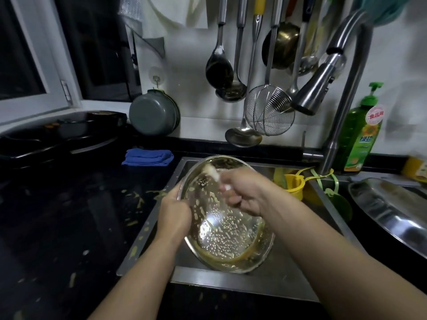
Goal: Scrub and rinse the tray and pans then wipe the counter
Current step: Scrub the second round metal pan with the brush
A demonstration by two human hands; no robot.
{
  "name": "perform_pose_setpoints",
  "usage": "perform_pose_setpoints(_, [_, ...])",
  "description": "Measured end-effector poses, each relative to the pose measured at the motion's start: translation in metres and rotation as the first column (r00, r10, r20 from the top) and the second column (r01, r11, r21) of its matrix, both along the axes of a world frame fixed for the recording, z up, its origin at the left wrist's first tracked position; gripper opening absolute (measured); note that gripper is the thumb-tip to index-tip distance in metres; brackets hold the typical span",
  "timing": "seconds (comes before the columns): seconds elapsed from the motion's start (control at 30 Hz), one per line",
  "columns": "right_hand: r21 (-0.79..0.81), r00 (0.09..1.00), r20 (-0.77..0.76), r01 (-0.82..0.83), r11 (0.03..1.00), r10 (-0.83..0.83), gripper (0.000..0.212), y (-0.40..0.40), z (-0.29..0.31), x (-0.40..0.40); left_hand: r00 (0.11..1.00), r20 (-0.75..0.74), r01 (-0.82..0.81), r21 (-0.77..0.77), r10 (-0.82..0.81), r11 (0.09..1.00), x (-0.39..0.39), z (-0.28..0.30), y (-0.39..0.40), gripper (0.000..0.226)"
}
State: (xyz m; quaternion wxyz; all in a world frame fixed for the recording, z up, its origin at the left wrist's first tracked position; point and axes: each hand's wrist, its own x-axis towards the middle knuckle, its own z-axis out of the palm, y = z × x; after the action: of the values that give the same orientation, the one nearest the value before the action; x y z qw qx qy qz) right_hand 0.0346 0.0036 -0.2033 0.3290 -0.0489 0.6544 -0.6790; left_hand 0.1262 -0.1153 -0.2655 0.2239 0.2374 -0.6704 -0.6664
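While my left hand [173,211] grips the rim of the pan [225,213], tilted over the sink [272,285] at lower centre, my right hand [245,192] pinches a blurred white scrubber [213,174] inside it. I judge scrubbing underway; next comes working round the greasy lower wall, then rinsing.

Wall: spoons and ladles [219,65] hang by a wire scoop [269,110].
Soap: green bottle [360,132] (pump on top) beside the tap [332,88].
Cloth: blue towel [147,157], folded.
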Motion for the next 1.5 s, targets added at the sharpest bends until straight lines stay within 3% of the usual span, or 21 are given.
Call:
perform_pose_setpoints(0.07, [-0.105,0.974,0.074,0.223,0.969,-0.216,0.024,0.001,0.001,-0.006,1.000,-0.011,0.020,0.012,-0.020,1.000,0.001,-0.001,0.003,0.058])
perform_pose_setpoints(0.1, [-0.096,0.977,0.047,0.212,0.972,-0.209,0.022,0.000,0.002,-0.003,0.999,-0.014,0.029,0.010,-0.029,1.000,0.000,-0.001,0.003,0.056])
perform_pose_setpoints(0.17, [0.040,0.996,-0.082,-0.033,0.999,0.036,0.023,-0.001,-0.002,0.011,0.999,-0.019,0.039,0.014,-0.038,0.999,-0.001,-0.003,0.002,0.052])
perform_pose_setpoints(0.23, [0.220,0.940,-0.204,-0.227,0.949,0.272,0.031,0.004,-0.012,0.018,0.999,-0.031,0.014,0.076,-0.012,0.997,-0.001,-0.003,-0.002,0.053])
perform_pose_setpoints(0.27, [0.319,0.918,-0.285,-0.180,0.930,0.276,0.033,0.009,-0.016,0.016,1.000,-0.025,-0.009,0.117,0.012,0.993,-0.002,-0.004,-0.005,0.056])
perform_pose_setpoints(0.33, [0.396,0.823,-0.552,0.118,0.910,0.134,0.031,0.017,-0.022,0.003,0.999,-0.022,-0.023,0.194,0.028,0.981,-0.002,-0.005,-0.009,0.063])
perform_pose_setpoints(0.37, [0.398,0.715,-0.692,0.258,0.881,0.103,0.033,0.019,-0.026,-0.004,0.999,-0.026,-0.014,0.222,0.021,0.975,-0.002,-0.005,-0.010,0.063])
perform_pose_setpoints(0.43, [0.427,0.528,-0.828,0.374,0.823,0.190,0.041,0.016,-0.035,-0.013,1.000,-0.020,0.008,0.227,-0.004,0.974,-0.002,-0.005,-0.008,0.063])
perform_pose_setpoints(0.53, [0.555,0.519,-0.768,0.249,0.794,0.374,0.036,0.000,-0.049,-0.005,0.999,-0.015,0.049,0.214,-0.047,0.976,-0.001,-0.007,-0.008,0.059])
perform_pose_setpoints(0.6, [0.675,0.382,-0.709,0.126,0.727,0.593,0.035,-0.004,-0.056,0.015,0.998,-0.023,0.067,0.219,-0.063,0.973,0.002,-0.007,-0.009,0.053])
perform_pose_setpoints(0.67, [0.688,0.298,-0.713,0.117,0.717,0.635,0.039,-0.002,-0.047,0.016,0.997,-0.018,0.073,0.234,-0.071,0.969,0.001,-0.007,-0.011,0.056])
perform_pose_setpoints(0.8, [0.663,0.354,-0.747,0.445,0.602,0.563,0.045,0.009,-0.025,-0.024,0.990,-0.046,0.143,0.219,-0.136,0.965,0.000,-0.006,-0.008,0.067])
perform_pose_setpoints(0.87, [0.669,0.332,-0.742,0.320,0.670,0.582,0.047,0.010,-0.034,-0.010,0.988,-0.064,0.153,0.253,-0.141,0.955,-0.001,-0.008,-0.010,0.065])
perform_pose_setpoints(0.93, [0.685,0.253,-0.715,0.070,0.725,0.651,0.045,0.010,-0.051,0.023,0.988,-0.081,0.150,0.282,-0.132,0.948,-0.001,-0.010,-0.012,0.053])
perform_pose_setpoints(1.0, [0.674,0.198,-0.735,0.113,0.730,0.648,0.046,0.013,-0.052,0.012,0.984,-0.100,0.169,0.315,-0.144,0.934,-0.002,-0.009,-0.013,0.051])
perform_pose_setpoints(1.1, [0.635,0.278,-0.773,0.361,0.683,0.571,0.050,0.016,-0.039,-0.029,0.973,-0.140,0.222,0.346,-0.183,0.912,-0.003,-0.010,-0.012,0.067])
perform_pose_setpoints(1.17, [0.660,0.284,-0.748,0.236,0.713,0.599,0.048,0.017,-0.048,-0.015,0.973,-0.152,0.222,0.399,-0.175,0.890,-0.004,-0.010,-0.013,0.065])
perform_pose_setpoints(1.23, [0.691,0.269,-0.703,0.041,0.721,0.659,0.048,0.015,-0.057,0.016,0.965,-0.215,0.237,0.483,-0.148,0.843,-0.002,-0.007,-0.015,0.046])
perform_pose_setpoints(1.3, [0.686,0.287,-0.707,0.051,0.726,0.647,0.050,0.015,-0.055,0.010,0.957,-0.273,0.242,0.569,-0.098,0.786,-0.001,-0.005,-0.017,0.034])
perform_pose_setpoints(1.4, [0.684,0.308,-0.718,0.151,0.713,0.624,0.052,0.008,-0.051,-0.010,0.956,-0.265,0.266,0.610,-0.124,0.746,0.001,-0.004,-0.018,0.060])
perform_pose_setpoints(1.5, [0.730,0.286,-0.661,0.034,0.682,0.694,0.047,0.005,-0.056,0.011,0.966,-0.246,0.232,0.679,-0.082,0.697,0.000,-0.004,-0.021,0.080])
